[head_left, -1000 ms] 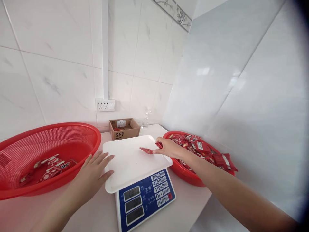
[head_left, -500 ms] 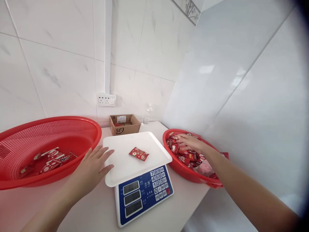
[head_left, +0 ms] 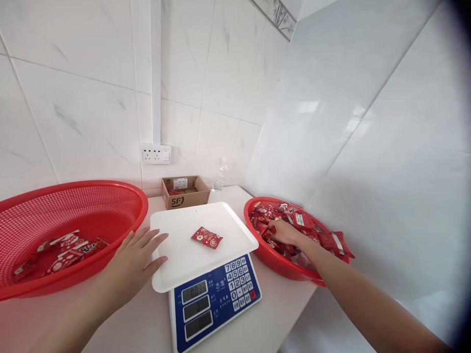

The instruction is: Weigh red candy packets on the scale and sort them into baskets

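A blue electronic scale (head_left: 217,294) with a white weighing tray (head_left: 176,255) stands in the middle of the counter. One red packet (head_left: 206,238) lies on the tray. My left hand (head_left: 135,259) rests flat with fingers spread, touching the tray's left edge. My right hand (head_left: 283,232) is down in the right red basket (head_left: 274,260), its fingers curled on red packets (head_left: 300,221) piled there.
A large red mesh basket (head_left: 91,201) at the left holds several red packets (head_left: 61,250). A small cardboard box (head_left: 186,192) and a clear bottle (head_left: 219,177) stand by the tiled wall, under a socket strip (head_left: 156,154). The counter edge drops off at the right.
My right hand let go of the packet on the tray, moved right into the right basket and closed on packets there. The left hand stayed by the tray.
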Action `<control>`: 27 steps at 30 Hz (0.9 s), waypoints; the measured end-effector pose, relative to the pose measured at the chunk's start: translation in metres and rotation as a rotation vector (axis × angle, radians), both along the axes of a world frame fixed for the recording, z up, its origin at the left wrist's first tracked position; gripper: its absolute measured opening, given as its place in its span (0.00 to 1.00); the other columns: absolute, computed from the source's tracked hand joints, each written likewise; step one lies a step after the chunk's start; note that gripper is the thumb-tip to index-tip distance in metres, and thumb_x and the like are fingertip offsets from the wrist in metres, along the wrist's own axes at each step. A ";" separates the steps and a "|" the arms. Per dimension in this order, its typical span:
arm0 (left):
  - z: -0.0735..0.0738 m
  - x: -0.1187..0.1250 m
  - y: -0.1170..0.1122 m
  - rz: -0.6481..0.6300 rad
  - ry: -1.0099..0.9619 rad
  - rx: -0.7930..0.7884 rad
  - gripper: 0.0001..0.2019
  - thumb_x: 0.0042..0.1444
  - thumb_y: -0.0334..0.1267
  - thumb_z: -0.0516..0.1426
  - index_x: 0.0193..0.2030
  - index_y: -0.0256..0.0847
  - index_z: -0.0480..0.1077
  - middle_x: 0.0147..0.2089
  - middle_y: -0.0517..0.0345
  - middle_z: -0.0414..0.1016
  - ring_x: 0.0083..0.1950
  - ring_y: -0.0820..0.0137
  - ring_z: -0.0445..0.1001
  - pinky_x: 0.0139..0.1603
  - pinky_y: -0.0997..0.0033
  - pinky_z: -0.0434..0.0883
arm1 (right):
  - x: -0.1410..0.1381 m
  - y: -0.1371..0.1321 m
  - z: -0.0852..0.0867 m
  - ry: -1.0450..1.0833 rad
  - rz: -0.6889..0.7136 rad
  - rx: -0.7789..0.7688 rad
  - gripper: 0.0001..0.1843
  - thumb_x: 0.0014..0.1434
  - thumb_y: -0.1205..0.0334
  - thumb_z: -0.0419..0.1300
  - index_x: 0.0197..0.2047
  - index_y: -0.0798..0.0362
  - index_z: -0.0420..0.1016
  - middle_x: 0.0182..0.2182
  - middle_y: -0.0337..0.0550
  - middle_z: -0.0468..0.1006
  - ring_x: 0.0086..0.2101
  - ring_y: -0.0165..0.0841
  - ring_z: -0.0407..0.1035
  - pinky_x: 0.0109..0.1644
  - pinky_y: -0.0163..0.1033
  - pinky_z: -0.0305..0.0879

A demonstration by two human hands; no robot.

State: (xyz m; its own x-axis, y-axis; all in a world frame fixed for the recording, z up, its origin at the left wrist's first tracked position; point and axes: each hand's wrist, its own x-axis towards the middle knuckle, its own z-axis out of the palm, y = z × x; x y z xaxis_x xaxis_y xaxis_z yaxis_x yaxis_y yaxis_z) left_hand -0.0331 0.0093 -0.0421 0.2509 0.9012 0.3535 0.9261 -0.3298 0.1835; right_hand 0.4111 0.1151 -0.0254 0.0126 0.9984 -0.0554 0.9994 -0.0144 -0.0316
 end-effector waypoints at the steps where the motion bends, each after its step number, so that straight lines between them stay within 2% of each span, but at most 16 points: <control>1: -0.002 0.000 0.000 -0.003 0.006 0.006 0.23 0.59 0.48 0.49 0.59 0.44 0.67 0.62 0.49 0.67 0.65 0.49 0.58 0.62 0.39 0.57 | 0.001 0.000 0.003 0.000 -0.015 0.028 0.14 0.47 0.64 0.61 0.41 0.51 0.74 0.42 0.46 0.74 0.36 0.35 0.71 0.38 0.35 0.61; 7: -0.005 -0.001 0.002 -0.002 0.018 -0.001 0.23 0.59 0.48 0.49 0.60 0.45 0.66 0.62 0.49 0.66 0.66 0.50 0.57 0.62 0.40 0.56 | 0.004 -0.003 0.025 0.007 -0.101 0.230 0.19 0.48 0.76 0.53 0.43 0.52 0.71 0.50 0.48 0.66 0.37 0.33 0.68 0.39 0.35 0.60; 11: -0.001 0.000 0.000 -0.015 -0.003 0.023 0.23 0.59 0.48 0.50 0.59 0.45 0.67 0.62 0.49 0.67 0.65 0.49 0.58 0.62 0.40 0.57 | -0.003 -0.004 0.040 0.049 -0.081 0.310 0.21 0.48 0.77 0.51 0.43 0.50 0.71 0.52 0.46 0.64 0.43 0.33 0.68 0.45 0.36 0.61; 14: 0.004 0.001 -0.002 -0.015 -0.003 -0.012 0.23 0.59 0.48 0.50 0.59 0.44 0.67 0.62 0.48 0.67 0.66 0.49 0.58 0.62 0.39 0.57 | -0.018 -0.007 0.049 0.104 -0.049 0.362 0.18 0.51 0.72 0.53 0.45 0.51 0.71 0.53 0.48 0.64 0.48 0.35 0.66 0.53 0.37 0.59; 17: 0.009 0.004 -0.005 -0.009 -0.003 -0.040 0.23 0.59 0.47 0.50 0.59 0.43 0.67 0.62 0.47 0.66 0.66 0.49 0.56 0.62 0.39 0.56 | -0.042 -0.015 0.058 0.364 0.011 0.416 0.17 0.53 0.63 0.56 0.47 0.52 0.71 0.52 0.48 0.68 0.51 0.37 0.65 0.57 0.40 0.58; 19: 0.011 0.005 -0.007 0.002 -0.009 -0.047 0.23 0.59 0.46 0.50 0.59 0.43 0.66 0.63 0.48 0.66 0.67 0.49 0.55 0.63 0.40 0.55 | -0.060 -0.022 0.064 0.616 0.075 0.341 0.24 0.54 0.56 0.57 0.55 0.51 0.66 0.51 0.47 0.71 0.50 0.38 0.66 0.55 0.41 0.62; 21: 0.013 0.005 -0.009 0.012 -0.004 -0.059 0.23 0.59 0.46 0.50 0.60 0.44 0.66 0.63 0.49 0.65 0.67 0.49 0.54 0.63 0.41 0.55 | -0.073 -0.027 0.067 0.738 0.140 0.222 0.32 0.55 0.51 0.56 0.62 0.49 0.57 0.52 0.46 0.72 0.50 0.39 0.67 0.52 0.40 0.65; 23: 0.015 0.006 -0.011 0.016 0.014 -0.070 0.23 0.60 0.46 0.50 0.60 0.43 0.65 0.63 0.49 0.65 0.67 0.50 0.54 0.63 0.41 0.55 | -0.078 -0.027 0.066 0.659 0.206 0.204 0.33 0.56 0.52 0.55 0.63 0.48 0.55 0.55 0.46 0.69 0.52 0.40 0.66 0.52 0.41 0.65; 25: 0.018 0.006 -0.011 0.016 0.031 -0.070 0.22 0.60 0.45 0.50 0.60 0.43 0.65 0.64 0.49 0.64 0.67 0.51 0.54 0.63 0.41 0.55 | -0.071 -0.022 0.059 0.428 0.232 0.254 0.26 0.57 0.56 0.53 0.59 0.47 0.61 0.58 0.45 0.66 0.55 0.41 0.63 0.55 0.42 0.62; 27: 0.021 0.006 -0.012 0.013 0.032 -0.046 0.22 0.61 0.45 0.49 0.60 0.43 0.65 0.63 0.50 0.65 0.67 0.51 0.55 0.64 0.43 0.56 | -0.056 -0.016 0.047 0.165 0.190 0.217 0.20 0.58 0.59 0.51 0.53 0.49 0.67 0.56 0.47 0.69 0.53 0.42 0.64 0.56 0.45 0.60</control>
